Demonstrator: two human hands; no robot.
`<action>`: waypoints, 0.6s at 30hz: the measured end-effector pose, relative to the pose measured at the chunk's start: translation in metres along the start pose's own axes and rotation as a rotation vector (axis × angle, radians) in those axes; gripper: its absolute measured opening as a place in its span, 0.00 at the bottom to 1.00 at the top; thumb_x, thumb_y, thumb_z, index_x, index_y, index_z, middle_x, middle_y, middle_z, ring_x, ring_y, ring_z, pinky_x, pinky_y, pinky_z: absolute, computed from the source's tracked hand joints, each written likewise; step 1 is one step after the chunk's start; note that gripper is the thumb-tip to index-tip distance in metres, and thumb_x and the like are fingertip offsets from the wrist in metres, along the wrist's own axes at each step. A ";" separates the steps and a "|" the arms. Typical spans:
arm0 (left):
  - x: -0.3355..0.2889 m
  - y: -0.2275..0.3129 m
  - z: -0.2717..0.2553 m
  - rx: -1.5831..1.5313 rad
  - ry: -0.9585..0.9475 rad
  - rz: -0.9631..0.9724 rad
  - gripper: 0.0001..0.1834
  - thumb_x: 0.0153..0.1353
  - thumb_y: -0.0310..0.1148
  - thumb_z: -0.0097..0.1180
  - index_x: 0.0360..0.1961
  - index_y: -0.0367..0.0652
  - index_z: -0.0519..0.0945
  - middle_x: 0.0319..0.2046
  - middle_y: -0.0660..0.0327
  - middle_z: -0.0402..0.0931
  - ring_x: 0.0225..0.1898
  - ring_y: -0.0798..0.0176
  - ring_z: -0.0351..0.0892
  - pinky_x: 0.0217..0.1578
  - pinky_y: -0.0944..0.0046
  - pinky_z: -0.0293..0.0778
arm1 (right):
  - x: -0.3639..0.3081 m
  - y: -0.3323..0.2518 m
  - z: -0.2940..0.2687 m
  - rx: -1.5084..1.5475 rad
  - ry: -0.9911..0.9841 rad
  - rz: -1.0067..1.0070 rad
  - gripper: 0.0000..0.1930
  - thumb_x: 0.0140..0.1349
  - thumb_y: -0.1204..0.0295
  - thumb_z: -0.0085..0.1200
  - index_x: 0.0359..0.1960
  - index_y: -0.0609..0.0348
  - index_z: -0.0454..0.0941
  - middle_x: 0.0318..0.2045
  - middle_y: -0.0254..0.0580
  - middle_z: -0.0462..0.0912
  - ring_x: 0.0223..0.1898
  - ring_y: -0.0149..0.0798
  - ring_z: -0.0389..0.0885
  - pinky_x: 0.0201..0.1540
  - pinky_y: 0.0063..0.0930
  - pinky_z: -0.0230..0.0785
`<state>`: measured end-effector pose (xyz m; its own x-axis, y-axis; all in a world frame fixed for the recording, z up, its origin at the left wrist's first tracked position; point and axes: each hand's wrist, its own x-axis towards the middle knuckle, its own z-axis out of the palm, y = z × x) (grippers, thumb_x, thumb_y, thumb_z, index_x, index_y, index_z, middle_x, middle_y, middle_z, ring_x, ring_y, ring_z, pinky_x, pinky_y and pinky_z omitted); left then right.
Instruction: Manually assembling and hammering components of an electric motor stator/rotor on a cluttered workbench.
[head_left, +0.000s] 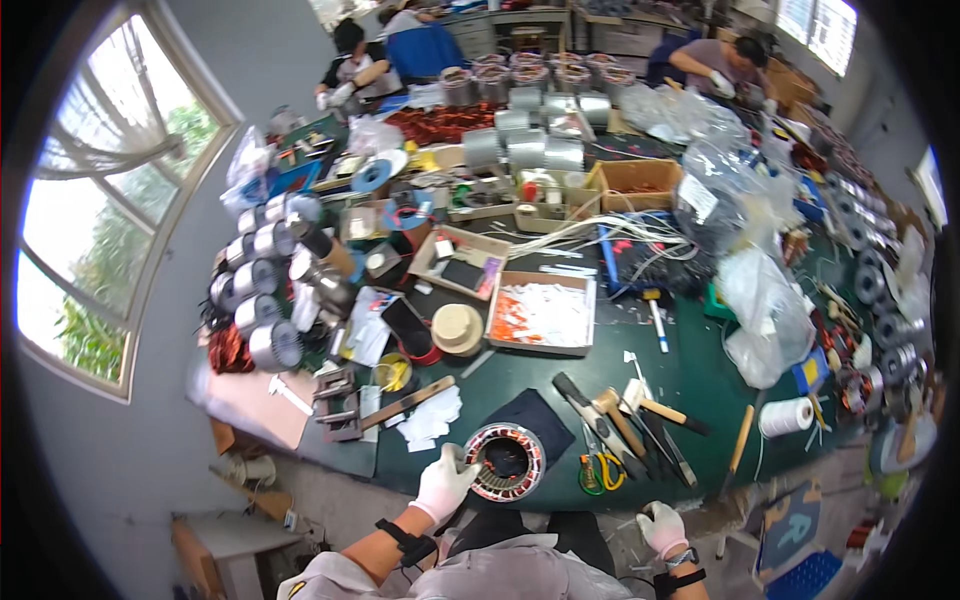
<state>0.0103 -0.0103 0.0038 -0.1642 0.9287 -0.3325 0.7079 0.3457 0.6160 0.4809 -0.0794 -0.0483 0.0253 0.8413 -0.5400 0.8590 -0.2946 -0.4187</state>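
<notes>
A motor stator, a metal ring with white slot liners and copper windings inside, stands at the table's front edge, partly on a dark cloth. My left hand, in a white glove, has its fingers and thumb closed on the stator's left rim. Off the table's front edge to the right is my right hand, also gloved, fingers loosely bent and nothing seen in them. Between the hands lie yellow-handled scissors, a hammer and several other hand tools.
Behind the stator stand a box of white and orange slips and a beige round block. Metal blocks lie left, a white thread spool right. Finished-looking stators fill the far middle. Two people work at the far side.
</notes>
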 end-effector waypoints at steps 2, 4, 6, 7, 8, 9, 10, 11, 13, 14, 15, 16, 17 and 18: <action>0.036 -0.021 -0.039 -0.023 0.027 0.005 0.24 0.67 0.41 0.70 0.54 0.38 0.73 0.31 0.50 0.86 0.37 0.43 0.89 0.39 0.48 0.82 | 0.055 -0.071 0.007 0.063 0.062 -0.137 0.16 0.64 0.60 0.65 0.43 0.60 0.84 0.41 0.56 0.87 0.47 0.61 0.86 0.52 0.51 0.78; 0.010 -0.021 -0.031 -0.080 0.046 -0.057 0.26 0.67 0.41 0.69 0.57 0.38 0.74 0.31 0.50 0.86 0.34 0.45 0.88 0.39 0.49 0.82 | 0.077 -0.094 -0.022 -0.032 0.058 -0.262 0.15 0.64 0.60 0.65 0.43 0.59 0.83 0.40 0.56 0.86 0.45 0.61 0.86 0.49 0.53 0.78; -0.008 -0.026 -0.026 -0.128 0.079 -0.091 0.26 0.68 0.41 0.69 0.58 0.38 0.74 0.31 0.50 0.85 0.33 0.46 0.88 0.39 0.50 0.82 | 0.106 -0.125 -0.040 -0.102 0.072 -0.404 0.15 0.65 0.60 0.65 0.44 0.59 0.83 0.38 0.55 0.86 0.43 0.61 0.86 0.47 0.53 0.78; -0.017 -0.035 -0.029 -0.158 0.100 -0.115 0.26 0.68 0.41 0.69 0.59 0.39 0.75 0.31 0.51 0.85 0.32 0.47 0.87 0.39 0.51 0.82 | 0.116 -0.161 -0.050 -0.043 0.053 -0.469 0.16 0.67 0.59 0.64 0.45 0.59 0.83 0.39 0.55 0.86 0.44 0.61 0.86 0.48 0.53 0.78; -0.025 -0.042 -0.035 -0.170 0.116 -0.119 0.26 0.68 0.41 0.69 0.59 0.39 0.75 0.31 0.51 0.85 0.32 0.47 0.87 0.39 0.51 0.82 | 0.130 -0.188 -0.053 -0.137 -0.006 -0.483 0.18 0.68 0.58 0.63 0.48 0.59 0.83 0.41 0.55 0.86 0.45 0.60 0.86 0.49 0.52 0.78; -0.032 -0.048 -0.041 -0.216 0.101 -0.188 0.26 0.68 0.40 0.68 0.60 0.39 0.75 0.31 0.51 0.85 0.32 0.48 0.86 0.39 0.51 0.82 | 0.137 -0.223 -0.058 -0.141 0.032 -0.587 0.20 0.68 0.57 0.63 0.52 0.59 0.83 0.43 0.56 0.86 0.47 0.60 0.86 0.52 0.50 0.79; -0.040 -0.055 -0.046 -0.263 0.085 -0.251 0.26 0.68 0.40 0.68 0.61 0.40 0.75 0.31 0.52 0.84 0.31 0.48 0.86 0.39 0.52 0.81 | 0.151 -0.245 -0.055 -0.155 0.018 -0.641 0.22 0.69 0.56 0.62 0.55 0.59 0.82 0.48 0.56 0.86 0.49 0.59 0.86 0.53 0.48 0.79; -0.049 -0.070 -0.047 -0.225 0.102 -0.243 0.26 0.68 0.40 0.68 0.61 0.40 0.75 0.32 0.52 0.85 0.33 0.48 0.87 0.39 0.52 0.82 | 0.160 -0.276 -0.056 -0.176 -0.003 -0.687 0.22 0.69 0.56 0.62 0.56 0.60 0.81 0.50 0.56 0.86 0.51 0.58 0.86 0.55 0.48 0.79; -0.055 -0.109 -0.042 -0.172 0.127 -0.250 0.26 0.68 0.40 0.68 0.61 0.40 0.76 0.34 0.52 0.87 0.36 0.47 0.88 0.41 0.51 0.82 | 0.187 -0.339 -0.048 -0.235 0.014 -0.783 0.24 0.69 0.55 0.62 0.57 0.60 0.80 0.52 0.54 0.85 0.53 0.56 0.85 0.57 0.46 0.78; -0.056 -0.122 -0.041 -0.157 0.127 -0.268 0.26 0.67 0.39 0.68 0.61 0.40 0.76 0.35 0.52 0.87 0.38 0.47 0.89 0.42 0.51 0.83 | 0.203 -0.363 -0.039 -0.272 0.046 -0.826 0.24 0.69 0.54 0.62 0.58 0.60 0.80 0.52 0.54 0.84 0.55 0.56 0.84 0.58 0.46 0.78; -0.058 -0.125 -0.048 -0.173 0.135 -0.309 0.25 0.67 0.39 0.68 0.60 0.40 0.77 0.36 0.50 0.88 0.40 0.47 0.90 0.43 0.51 0.83 | 0.221 -0.383 -0.027 -0.261 0.060 -0.844 0.24 0.69 0.55 0.62 0.57 0.59 0.80 0.52 0.53 0.84 0.56 0.54 0.84 0.60 0.45 0.77; -0.055 -0.132 -0.054 -0.185 0.134 -0.300 0.25 0.67 0.39 0.68 0.60 0.40 0.77 0.36 0.50 0.88 0.40 0.47 0.90 0.43 0.51 0.83 | 0.235 -0.398 -0.015 -0.281 0.087 -0.856 0.24 0.68 0.54 0.63 0.57 0.58 0.80 0.50 0.53 0.84 0.55 0.55 0.84 0.59 0.45 0.77; -0.056 -0.140 -0.060 -0.217 0.152 -0.305 0.25 0.67 0.39 0.68 0.60 0.40 0.78 0.36 0.50 0.88 0.39 0.47 0.90 0.43 0.51 0.83 | 0.250 -0.415 -0.005 -0.291 0.113 -0.847 0.25 0.67 0.54 0.64 0.58 0.58 0.79 0.49 0.54 0.84 0.54 0.56 0.84 0.59 0.46 0.77; -0.065 -0.149 -0.063 -0.248 0.166 -0.322 0.24 0.67 0.38 0.68 0.60 0.39 0.78 0.36 0.50 0.88 0.39 0.47 0.90 0.43 0.52 0.83 | 0.255 -0.432 0.002 -0.299 0.127 -0.837 0.26 0.66 0.54 0.66 0.58 0.59 0.79 0.49 0.55 0.83 0.53 0.57 0.84 0.59 0.47 0.77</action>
<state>-0.1274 -0.1137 -0.0212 -0.4715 0.7706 -0.4288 0.4196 0.6237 0.6595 0.1149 0.2619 -0.0069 -0.6280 0.7766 -0.0509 0.7185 0.5534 -0.4213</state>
